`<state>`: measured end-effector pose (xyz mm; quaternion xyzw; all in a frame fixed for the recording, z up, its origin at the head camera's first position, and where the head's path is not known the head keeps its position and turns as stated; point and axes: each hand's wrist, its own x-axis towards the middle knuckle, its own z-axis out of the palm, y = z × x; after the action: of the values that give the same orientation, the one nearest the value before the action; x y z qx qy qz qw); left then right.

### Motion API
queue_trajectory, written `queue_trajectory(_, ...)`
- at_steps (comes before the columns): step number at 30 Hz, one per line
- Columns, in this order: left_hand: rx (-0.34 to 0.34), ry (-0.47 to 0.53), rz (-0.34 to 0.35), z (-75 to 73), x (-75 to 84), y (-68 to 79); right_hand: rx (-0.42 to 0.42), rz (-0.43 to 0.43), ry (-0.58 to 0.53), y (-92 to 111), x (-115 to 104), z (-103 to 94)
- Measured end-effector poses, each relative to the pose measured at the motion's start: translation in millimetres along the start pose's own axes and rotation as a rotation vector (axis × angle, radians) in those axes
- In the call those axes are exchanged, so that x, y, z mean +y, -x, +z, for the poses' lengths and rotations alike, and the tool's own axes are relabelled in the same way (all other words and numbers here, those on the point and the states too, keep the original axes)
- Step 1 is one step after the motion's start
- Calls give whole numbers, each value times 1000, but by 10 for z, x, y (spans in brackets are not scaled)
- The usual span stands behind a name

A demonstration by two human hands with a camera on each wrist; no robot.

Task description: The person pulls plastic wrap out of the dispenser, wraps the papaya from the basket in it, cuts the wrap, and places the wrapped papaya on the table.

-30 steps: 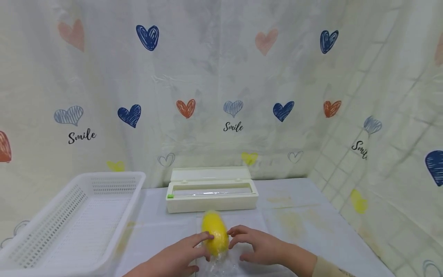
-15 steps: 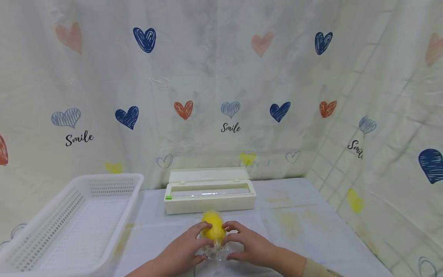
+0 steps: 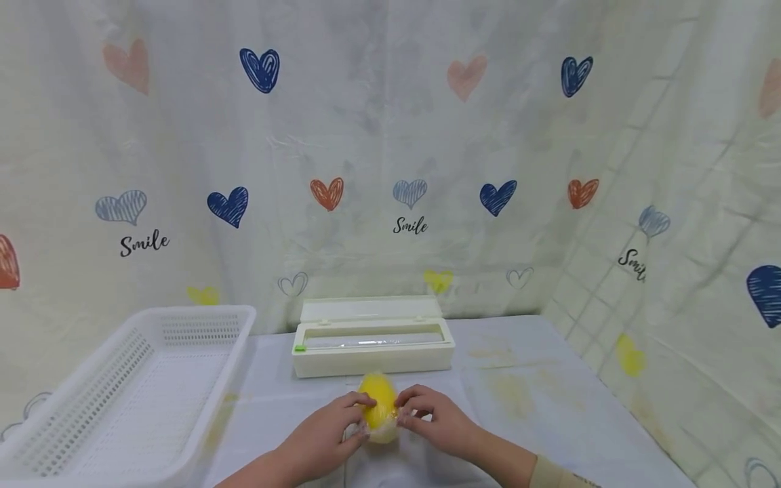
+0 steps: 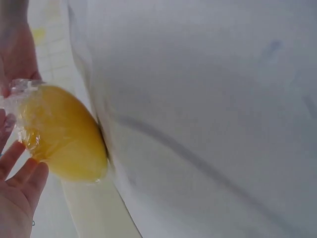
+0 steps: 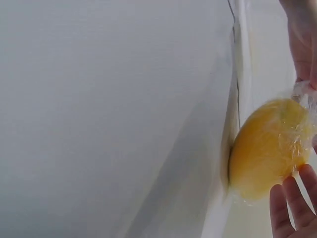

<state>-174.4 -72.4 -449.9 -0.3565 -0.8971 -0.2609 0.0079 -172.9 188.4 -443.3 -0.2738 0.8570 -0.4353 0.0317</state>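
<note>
A smooth yellow oval fruit [image 3: 379,400], covered in clear plastic wrap [image 4: 30,101], rests on the white cloth between the two hands. The left hand [image 3: 326,430] is at its left side, thumb and fingers pinching the wrap's loose edge while fingertips touch the fruit. From the right, the right hand [image 3: 436,420] pinches the wrap likewise, its fingers along the fruit's side. Both wrist views show the wrap bunched and wrinkled at the end of the fruit [image 5: 270,148] facing the person. Part of each thumb is hidden by the wrap or cut off at the frame edge.
Behind the fruit stands a white wrap dispenser box [image 3: 373,359] with its lid up and a roll inside. A white perforated plastic basket [image 3: 238,366] takes up the left side. A curtain printed with hearts [image 3: 366,122] hangs behind the table.
Both hands have closed in on the fruit and now pinch the wrap. Its loose end, spread toward the person before, is drawn up against the fruit, whose near end has lifted.
</note>
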Motion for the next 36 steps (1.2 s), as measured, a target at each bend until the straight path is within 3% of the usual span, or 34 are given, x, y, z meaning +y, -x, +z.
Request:
queue_trajectory(7, 103, 87, -22, -22, -12, 2, 57, -5, -8, -58, -16, 20)
queue_trajectory(19, 178, 305, -212, -22, -33, -86, 95, 33, -16, -126, -94, 111)
queue_trajectory(29, 122, 343, -296, -47, -43, -186, 189, 60, -7, -229, -73, 215)
queue_trajectory(36, 0, 442, -354, -29, -163, -259, 84, 211, -64, -256, -19, 165)
